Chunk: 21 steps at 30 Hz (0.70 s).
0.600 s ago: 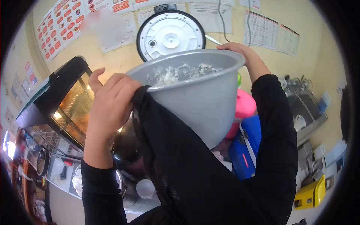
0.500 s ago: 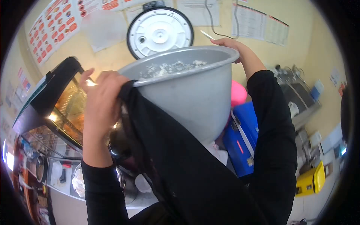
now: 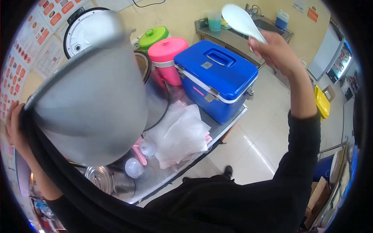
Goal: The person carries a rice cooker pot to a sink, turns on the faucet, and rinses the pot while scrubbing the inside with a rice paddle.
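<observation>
A large grey pot (image 3: 93, 105) is tilted at the left, its rim toward the upper left and its inside hidden from view. My left hand (image 3: 14, 126) is closed on the rim through a black cloth (image 3: 29, 124). At the upper right, my right hand (image 3: 278, 52) grips the handle of a white paddle spoon (image 3: 239, 18), which is raised clear of the pot. Behind the pot stands a dark round cooker (image 3: 157, 99), partly covered by it. A round white lid (image 3: 91, 29) with a black edge is behind the pot's rim.
A blue cooler box (image 3: 217, 73), a pink jug (image 3: 167, 50) and a green-lidded container (image 3: 154, 37) stand on the metal table (image 3: 155, 178). White sheets (image 3: 178, 134) lie in front of the cooler. Steel pots (image 3: 120, 182) are at the lower left. A sink (image 3: 268, 26) is behind.
The view has swung right and down. The pot now sits at the left and tips more steeply. My right hand has left the rim and holds the spoon out to the right.
</observation>
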Each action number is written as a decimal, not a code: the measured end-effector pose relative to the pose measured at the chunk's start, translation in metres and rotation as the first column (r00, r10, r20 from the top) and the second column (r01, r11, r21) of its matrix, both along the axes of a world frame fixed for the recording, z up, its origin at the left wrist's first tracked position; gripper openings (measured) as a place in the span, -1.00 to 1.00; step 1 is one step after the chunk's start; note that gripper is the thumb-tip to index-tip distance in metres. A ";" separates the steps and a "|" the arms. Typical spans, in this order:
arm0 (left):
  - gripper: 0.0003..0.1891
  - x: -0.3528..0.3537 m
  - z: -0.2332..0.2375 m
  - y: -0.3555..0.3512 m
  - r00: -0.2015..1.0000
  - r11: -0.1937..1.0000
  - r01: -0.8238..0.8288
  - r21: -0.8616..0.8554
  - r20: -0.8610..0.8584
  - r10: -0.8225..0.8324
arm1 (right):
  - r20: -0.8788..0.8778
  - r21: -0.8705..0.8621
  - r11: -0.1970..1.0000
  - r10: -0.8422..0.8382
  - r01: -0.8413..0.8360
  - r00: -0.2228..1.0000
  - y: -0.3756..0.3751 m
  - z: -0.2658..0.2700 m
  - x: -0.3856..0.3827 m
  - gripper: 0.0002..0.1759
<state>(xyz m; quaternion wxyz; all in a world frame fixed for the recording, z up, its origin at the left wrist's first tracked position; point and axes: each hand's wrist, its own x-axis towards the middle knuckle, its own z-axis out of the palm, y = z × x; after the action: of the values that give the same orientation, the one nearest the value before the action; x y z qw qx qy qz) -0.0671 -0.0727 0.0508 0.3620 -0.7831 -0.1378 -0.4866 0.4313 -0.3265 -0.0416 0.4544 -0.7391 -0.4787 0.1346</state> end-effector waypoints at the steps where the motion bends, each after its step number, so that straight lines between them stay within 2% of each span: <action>1: -0.78 0.034 0.016 -0.050 0.980 0.975 -0.052 0.217 -0.175 0.091 | -0.018 -0.003 1.000 -0.009 0.008 1.000 -0.020 -0.009 0.001 -0.58; 4: -0.88 0.055 0.035 -0.096 0.928 0.965 -0.192 0.180 -0.285 0.238 | -0.083 0.006 1.000 0.016 -0.016 0.996 -0.071 -0.041 0.026 -0.63; 7: -0.76 0.078 0.043 -0.150 0.834 0.918 -0.374 0.130 -0.386 0.395 | -0.173 0.004 0.999 0.054 -0.054 0.984 -0.106 -0.083 0.071 -0.67; 8: -0.80 0.097 0.034 -0.173 0.769 0.880 -0.455 0.137 -0.437 0.466 | -0.207 -0.023 0.998 0.046 -0.051 0.977 -0.117 -0.096 0.088 -0.69; 9: -0.84 0.104 0.023 -0.187 0.734 0.871 -0.480 0.107 -0.495 0.465 | -0.244 -0.061 0.997 0.035 -0.051 0.969 -0.130 -0.109 0.104 -0.70; 11: -0.88 0.107 -0.001 -0.208 0.726 0.868 -0.496 -0.021 -0.559 0.401 | -0.322 -0.134 0.991 -0.022 -0.023 0.947 -0.159 -0.132 0.129 -0.72; 13: -0.93 0.117 -0.031 -0.239 0.761 0.826 -0.514 -0.230 -0.568 0.315 | -0.414 -0.186 0.982 -0.056 -0.025 0.908 -0.191 -0.157 0.153 -0.73; 14: -0.96 0.122 -0.050 -0.252 0.784 0.850 -0.474 -0.229 -0.550 0.289 | -0.462 -0.205 0.978 -0.062 -0.039 0.885 -0.208 -0.176 0.168 -0.75; 17: -0.94 0.119 -0.101 -0.275 0.832 0.785 -0.438 -0.437 -0.527 0.171 | -0.525 -0.290 0.956 -0.121 -0.044 0.842 -0.252 -0.205 0.181 -0.78; 18: -0.92 0.123 -0.119 -0.289 0.846 0.792 -0.422 -0.442 -0.505 0.170 | -0.541 -0.310 0.950 -0.145 -0.036 0.829 -0.266 -0.216 0.181 -0.80; 21: -0.92 0.145 -0.166 -0.328 0.937 0.711 -0.205 -0.673 -0.344 -0.055 | -0.531 -0.388 0.922 -0.234 0.012 0.815 -0.302 -0.249 0.177 -0.82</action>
<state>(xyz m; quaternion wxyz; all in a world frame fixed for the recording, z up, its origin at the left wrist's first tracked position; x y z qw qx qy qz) 0.0778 -0.4002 -0.1153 0.0765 -0.9265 -0.2793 -0.2403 0.6080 -0.6284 -0.2906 0.4375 -0.7668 -0.2383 0.4048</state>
